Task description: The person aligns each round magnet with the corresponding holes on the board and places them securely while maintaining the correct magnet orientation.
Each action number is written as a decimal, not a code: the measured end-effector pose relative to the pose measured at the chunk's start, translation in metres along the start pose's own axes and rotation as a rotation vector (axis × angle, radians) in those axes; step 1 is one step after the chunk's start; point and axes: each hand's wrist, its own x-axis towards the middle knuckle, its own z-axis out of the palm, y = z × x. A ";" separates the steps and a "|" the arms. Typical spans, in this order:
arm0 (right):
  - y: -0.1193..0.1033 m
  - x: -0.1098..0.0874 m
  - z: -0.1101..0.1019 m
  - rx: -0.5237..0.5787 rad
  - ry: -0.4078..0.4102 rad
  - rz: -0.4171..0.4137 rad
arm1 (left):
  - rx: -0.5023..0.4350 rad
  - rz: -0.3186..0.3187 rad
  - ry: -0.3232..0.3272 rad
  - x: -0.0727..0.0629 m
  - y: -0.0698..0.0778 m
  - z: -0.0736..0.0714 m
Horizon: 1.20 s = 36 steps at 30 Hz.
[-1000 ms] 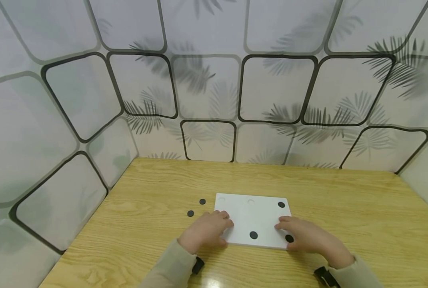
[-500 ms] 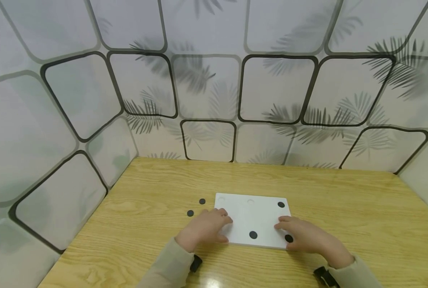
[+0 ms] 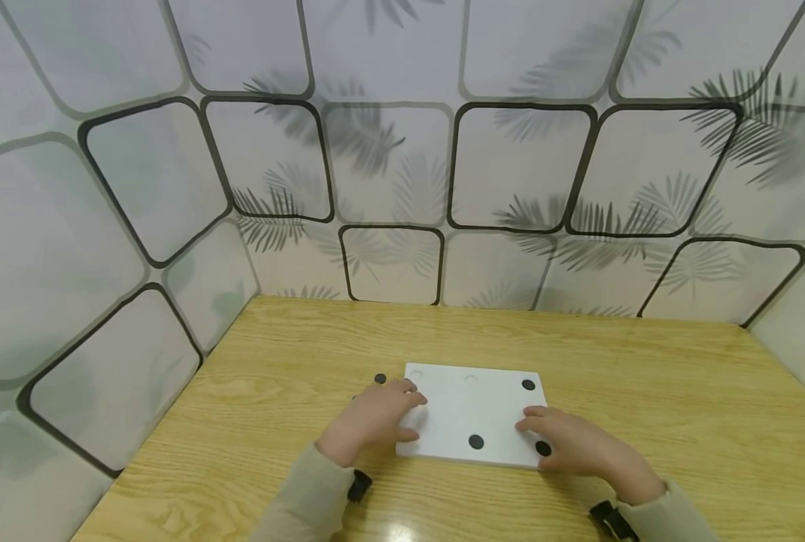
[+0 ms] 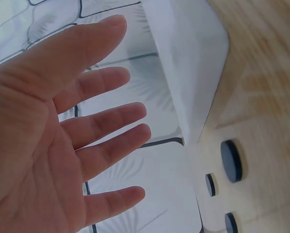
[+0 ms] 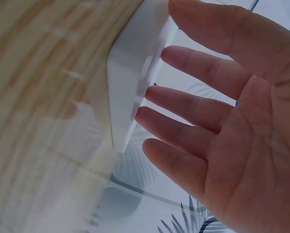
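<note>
A white rectangular board (image 3: 443, 406) lies on the table, with black discs at its far right corner (image 3: 528, 385), near edge (image 3: 476, 442) and near right corner (image 3: 543, 449). Shallow round recesses (image 3: 471, 379) show along its far side. My left hand (image 3: 369, 420) hovers over the board's left end, fingers spread and nothing in them; in the left wrist view its fingertips are apart from the board (image 4: 198, 63). At the right end, my right hand (image 3: 581, 446) has its fingertips against or just beside the board's edge (image 5: 130, 73), fingers fairly straight.
Loose black discs lie on the wooden table left of the board: one disc (image 3: 380, 379) shows past the left hand, another is mostly hidden. The left wrist view shows three, the largest disc (image 4: 231, 161) in front. A patterned wall (image 3: 396, 188) stands behind the table.
My left hand has moved left and slightly away from me, off the board's near left corner, and now covers most of one loose disc. The right hand has stayed still.
</note>
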 end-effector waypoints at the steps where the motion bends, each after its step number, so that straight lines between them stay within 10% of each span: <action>1: 0.000 0.000 0.000 -0.003 0.001 0.001 | -0.006 -0.006 0.004 -0.001 -0.001 -0.001; 16: -0.001 0.000 -0.001 -0.010 -0.004 -0.007 | -0.089 -0.058 0.076 -0.013 -0.028 -0.013; 36: -0.001 0.000 -0.001 -0.029 0.000 -0.005 | -0.047 -0.096 0.020 -0.019 -0.030 -0.003</action>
